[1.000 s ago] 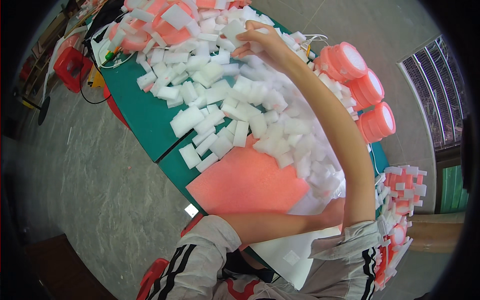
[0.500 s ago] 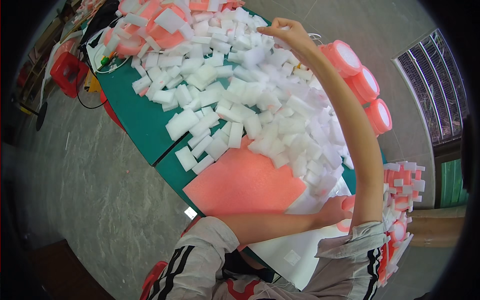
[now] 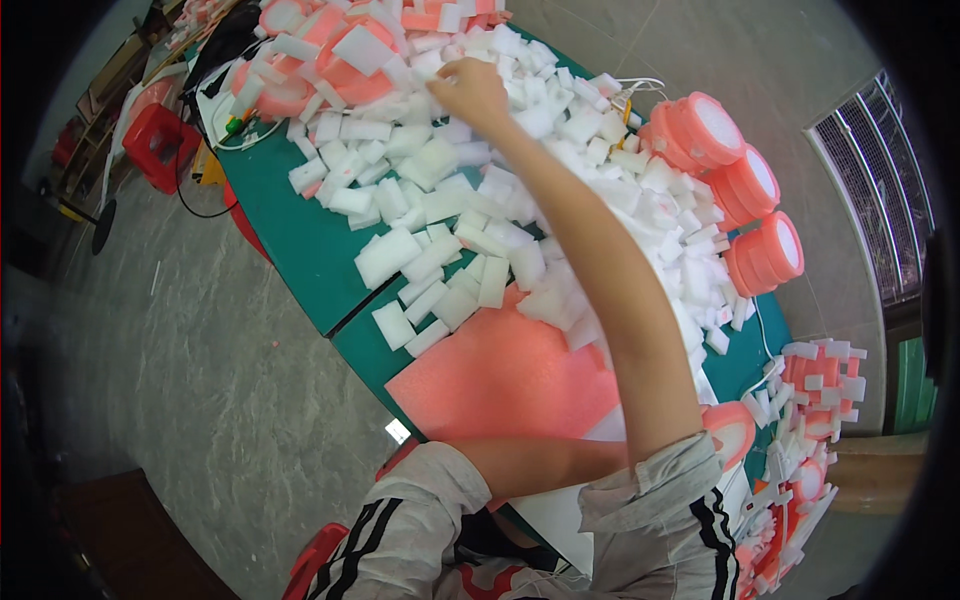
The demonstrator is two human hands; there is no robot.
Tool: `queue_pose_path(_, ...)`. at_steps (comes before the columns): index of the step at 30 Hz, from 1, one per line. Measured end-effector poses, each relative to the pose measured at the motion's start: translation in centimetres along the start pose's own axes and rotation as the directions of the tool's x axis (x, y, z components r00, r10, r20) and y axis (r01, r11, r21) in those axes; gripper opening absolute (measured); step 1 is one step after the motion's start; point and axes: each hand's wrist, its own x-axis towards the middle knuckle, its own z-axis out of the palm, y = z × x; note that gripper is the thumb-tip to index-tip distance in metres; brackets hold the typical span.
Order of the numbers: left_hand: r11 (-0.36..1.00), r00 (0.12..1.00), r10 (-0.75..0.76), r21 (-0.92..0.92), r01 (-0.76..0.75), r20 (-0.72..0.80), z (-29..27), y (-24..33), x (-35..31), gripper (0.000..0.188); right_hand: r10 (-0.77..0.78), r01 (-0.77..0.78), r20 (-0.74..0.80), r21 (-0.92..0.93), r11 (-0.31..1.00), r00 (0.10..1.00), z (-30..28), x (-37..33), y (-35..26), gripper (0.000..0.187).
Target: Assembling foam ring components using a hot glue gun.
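My right hand (image 3: 474, 94) reaches to the far part of a wide heap of white foam blocks (image 3: 430, 162). Its fingers are curled together, and whatever they may hold is hidden. My left forearm (image 3: 550, 467) runs across the near side of the table and passes behind my right arm, which hides the left hand. Just beyond that crossing, a round pink foam piece with a pale centre (image 3: 732, 432) shows. A flat pink foam sheet (image 3: 500, 372) lies between my left forearm and the heap, partly covered by blocks.
Pink foam rounds with white tops (image 3: 765, 255) stand stacked along the table's right edge. Pink foam pieces studded with white blocks (image 3: 822, 375) fill the near right, and more pink pieces (image 3: 350, 60) lie at the far left. A red stool (image 3: 160, 148) stands on the floor.
My right hand has swung left across the far part of the heap. The right arm now covers my left hand, which showed earlier beside a pink foam piece. The view has shifted slightly.
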Motion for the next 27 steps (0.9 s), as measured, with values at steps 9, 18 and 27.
queue_pose_path(9, 0.263, 0.692, 0.706, -0.853, -0.451, -0.149, 0.7, 0.5, 1.0, 0.015, 0.076, -0.472, 0.568, 0.594, 0.651, 0.819, -8.4, 0.6, 0.4, 0.022)
queue_pose_path(18, 0.404, 0.717, 0.676, -0.729, -0.553, -0.169, -0.4, 1.1, 0.2, 0.016, 0.015, -0.014, 0.001, -0.086, 0.996, 1.0, -1.5, -1.0, 2.1, 0.03)
queue_pose_path(27, 0.473, 0.659, 0.723, -0.546, -0.692, -0.209, -1.2, 3.3, -1.6, 0.019, 0.08, -0.546, 0.547, 0.792, 0.273, 0.834, -7.7, 0.0, 0.3, 0.028)
